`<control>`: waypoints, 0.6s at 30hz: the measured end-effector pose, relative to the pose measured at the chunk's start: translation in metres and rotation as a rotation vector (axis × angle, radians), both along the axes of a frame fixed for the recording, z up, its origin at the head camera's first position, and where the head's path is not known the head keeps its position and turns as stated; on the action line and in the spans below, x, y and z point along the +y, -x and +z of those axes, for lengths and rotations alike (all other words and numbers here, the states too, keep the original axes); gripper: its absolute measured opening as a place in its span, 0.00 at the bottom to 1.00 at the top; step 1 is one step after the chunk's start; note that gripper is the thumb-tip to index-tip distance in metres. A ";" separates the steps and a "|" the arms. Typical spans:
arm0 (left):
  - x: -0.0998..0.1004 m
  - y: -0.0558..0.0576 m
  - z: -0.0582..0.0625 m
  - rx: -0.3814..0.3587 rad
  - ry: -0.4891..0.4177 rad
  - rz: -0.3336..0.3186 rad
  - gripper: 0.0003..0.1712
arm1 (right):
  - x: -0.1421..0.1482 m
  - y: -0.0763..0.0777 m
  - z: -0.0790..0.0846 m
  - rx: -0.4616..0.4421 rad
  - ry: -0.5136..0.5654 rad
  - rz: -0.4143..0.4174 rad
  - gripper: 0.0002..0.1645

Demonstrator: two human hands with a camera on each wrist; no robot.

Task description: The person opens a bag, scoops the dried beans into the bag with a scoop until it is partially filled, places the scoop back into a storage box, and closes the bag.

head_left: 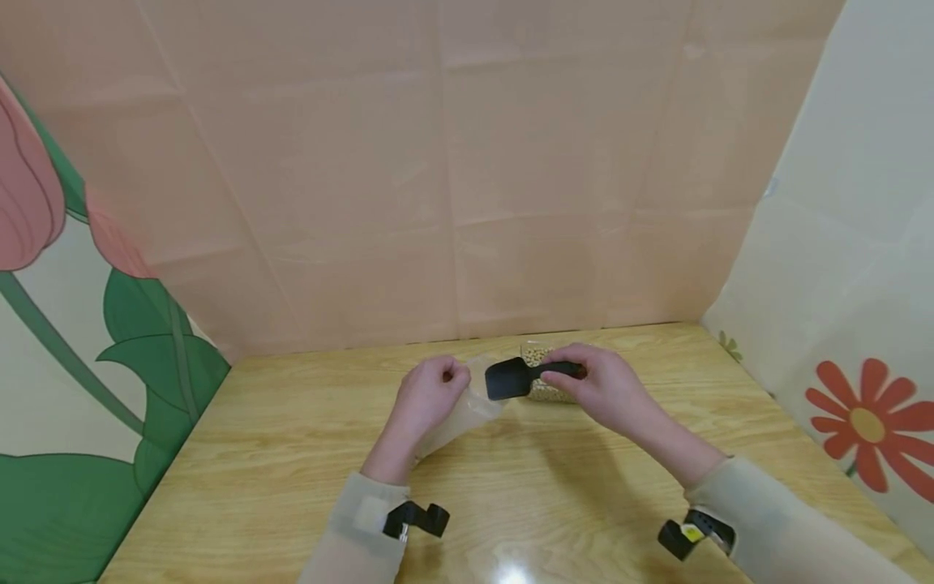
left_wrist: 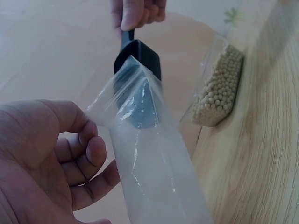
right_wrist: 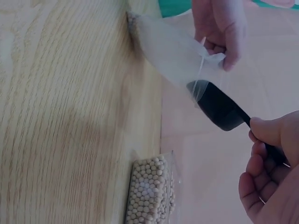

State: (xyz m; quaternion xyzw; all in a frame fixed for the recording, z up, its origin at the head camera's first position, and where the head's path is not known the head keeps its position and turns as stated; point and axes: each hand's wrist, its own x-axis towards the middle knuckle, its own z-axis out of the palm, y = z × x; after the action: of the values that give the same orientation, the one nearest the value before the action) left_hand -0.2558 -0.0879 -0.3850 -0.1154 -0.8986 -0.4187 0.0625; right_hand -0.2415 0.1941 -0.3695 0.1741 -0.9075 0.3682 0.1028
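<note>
A person's left hand (head_left: 430, 395) is curled, with finger and thumb pinching the mouth edge of a translucent, frosted plastic bag (left_wrist: 156, 182). The bag slants above the far part of the light wood-grain surface (head_left: 292, 487), its mouth toward the right and its lower end toward the near left; whether that end touches the surface is unclear.

The right hand (head_left: 609, 388), to the right, is closed in a narrow grip round the handle of a black scoop (head_left: 509, 379) with a squared blade. The scoop points left, and the front of its blade lies inside the mouth of the bag, showing dark through the film.

A clear plastic box (left_wrist: 210, 67) stands at the far side of the surface, beyond the scoop and to the right of the bag. Small, round, beige beads (right_wrist: 148, 191) lie inside it.

Behind the surface hangs a creased pink sheet (head_left: 365, 203). On the right, a white wall (head_left: 839, 227) carries a printed red flower (head_left: 868, 426) with a yellow centre.
</note>
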 end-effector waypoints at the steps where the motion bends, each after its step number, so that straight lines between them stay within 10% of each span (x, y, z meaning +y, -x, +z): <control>1: 0.000 0.000 0.000 -0.001 0.000 0.000 0.15 | 0.000 0.000 0.000 -0.010 0.012 0.003 0.13; 10: -0.001 0.001 -0.001 -0.011 -0.006 -0.002 0.15 | 0.013 0.000 0.012 -0.212 0.223 -0.030 0.23; 18: -0.003 0.001 -0.002 -0.011 -0.003 -0.003 0.14 | 0.039 0.006 0.011 -0.217 0.211 -0.099 0.32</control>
State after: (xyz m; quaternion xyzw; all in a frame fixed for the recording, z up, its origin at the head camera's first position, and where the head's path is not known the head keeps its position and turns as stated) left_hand -0.2568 -0.0908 -0.3870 -0.1145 -0.8981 -0.4207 0.0570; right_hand -0.2473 0.2327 -0.3581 0.0764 -0.8770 0.4726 0.0402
